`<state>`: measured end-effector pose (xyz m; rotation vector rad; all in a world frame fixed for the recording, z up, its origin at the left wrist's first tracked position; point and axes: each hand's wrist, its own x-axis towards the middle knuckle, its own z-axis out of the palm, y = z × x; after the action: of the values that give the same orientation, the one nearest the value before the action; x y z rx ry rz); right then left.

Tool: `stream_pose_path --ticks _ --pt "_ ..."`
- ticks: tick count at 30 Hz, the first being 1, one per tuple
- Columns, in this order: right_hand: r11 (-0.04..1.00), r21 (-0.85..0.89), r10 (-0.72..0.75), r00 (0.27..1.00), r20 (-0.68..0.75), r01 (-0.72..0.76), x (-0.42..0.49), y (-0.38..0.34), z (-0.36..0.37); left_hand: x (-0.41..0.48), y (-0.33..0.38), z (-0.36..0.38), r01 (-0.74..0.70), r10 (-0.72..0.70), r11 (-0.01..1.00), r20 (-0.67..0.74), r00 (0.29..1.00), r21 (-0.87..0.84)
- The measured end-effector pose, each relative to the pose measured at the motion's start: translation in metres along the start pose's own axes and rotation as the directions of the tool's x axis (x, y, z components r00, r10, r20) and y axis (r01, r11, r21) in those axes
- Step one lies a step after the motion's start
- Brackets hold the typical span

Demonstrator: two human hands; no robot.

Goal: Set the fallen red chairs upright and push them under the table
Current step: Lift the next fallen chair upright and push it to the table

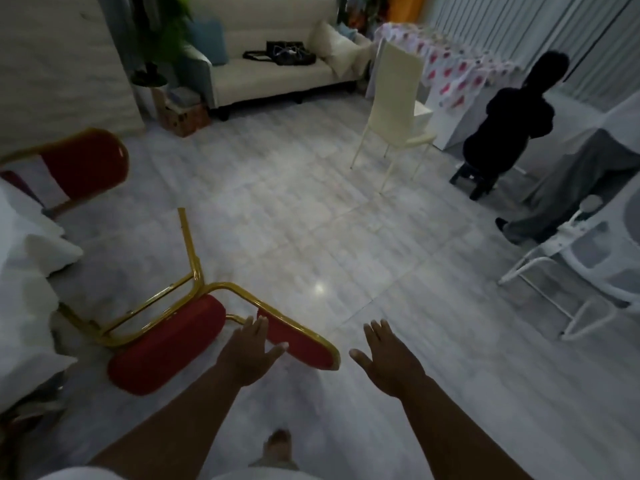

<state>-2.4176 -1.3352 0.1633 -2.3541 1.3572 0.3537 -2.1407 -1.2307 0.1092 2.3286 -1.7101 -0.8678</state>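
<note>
Fingers of both hands are spread, palms down, holding nothing. Left hand hovers over the backrest of the fallen chair, at about seven o'clock; whether it touches the rim is hard to say through the blur. Right hand hangs over bare floor at five o'clock. That chair lies on its side, gold legs toward the white-draped table at nine. A second red chair shows at ten o'clock.

My home living room, cream sofa by the far wall, potted plant left of it, pale tiled floor.
</note>
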Motion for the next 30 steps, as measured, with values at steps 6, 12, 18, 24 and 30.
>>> stream_pose_path --ticks 6,12,18,24,30 --pt "0.993 -0.013 -0.113 0.991 0.066 0.114 0.118 0.007 -0.045 0.072 -0.015 -0.03 0.11 -0.111 0.994 -0.069 0.991 -0.023" --pt "0.907 -0.126 -0.362 0.898 0.251 0.401 0.251 -0.012 -0.052 0.111 -0.038 -0.01 0.368 -0.387 0.916 -0.107 0.916 -0.158" --pt "0.645 -0.181 -0.569 0.624 0.535 0.743 0.36 -0.032 -0.039 0.115 0.012 0.037 0.627 -0.719 0.634 -0.048 0.693 -0.452" --pt "0.332 -0.191 -0.568 0.357 0.741 0.924 0.422 -0.046 -0.004 0.125 0.097 0.095 0.719 -0.9 0.226 0.142 0.412 -0.657" --pt "-0.017 -0.122 -0.515 0.096 0.852 0.992 0.412 -0.05 0.061 0.148 0.166 0.181 0.665 -0.934 -0.015 0.248 0.258 -0.747"
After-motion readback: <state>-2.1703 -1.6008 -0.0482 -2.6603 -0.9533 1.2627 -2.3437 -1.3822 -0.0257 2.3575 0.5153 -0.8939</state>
